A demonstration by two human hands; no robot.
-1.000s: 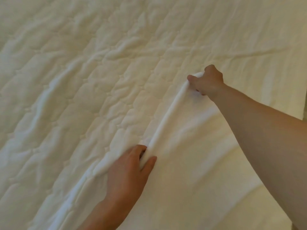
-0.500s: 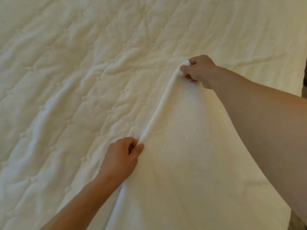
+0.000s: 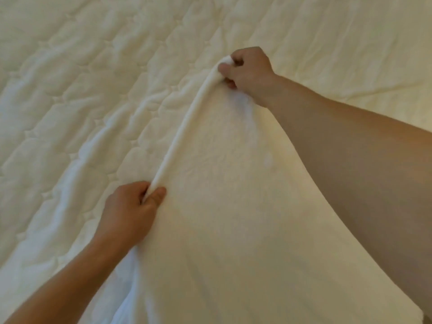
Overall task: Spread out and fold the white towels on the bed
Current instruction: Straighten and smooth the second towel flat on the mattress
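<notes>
Both hands, the left hand [image 3: 131, 206] near and the right hand [image 3: 247, 66] far, pinched the white towel [image 3: 233, 206] edge; uneven pulling could have skewed it on the bed [image 3: 93, 90].

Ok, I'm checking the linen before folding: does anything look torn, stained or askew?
Nothing stands out. The white towel looks clean and whole, left hand and right hand gripping its edge; the bed cover is merely rumpled.

Left grip [image 3: 133, 206] close in, thumb and fingers pinching the towel [image 3: 233, 206]; right grip [image 3: 247, 69] further out on a stretched arm, fingers curled, pinching it too.
</notes>
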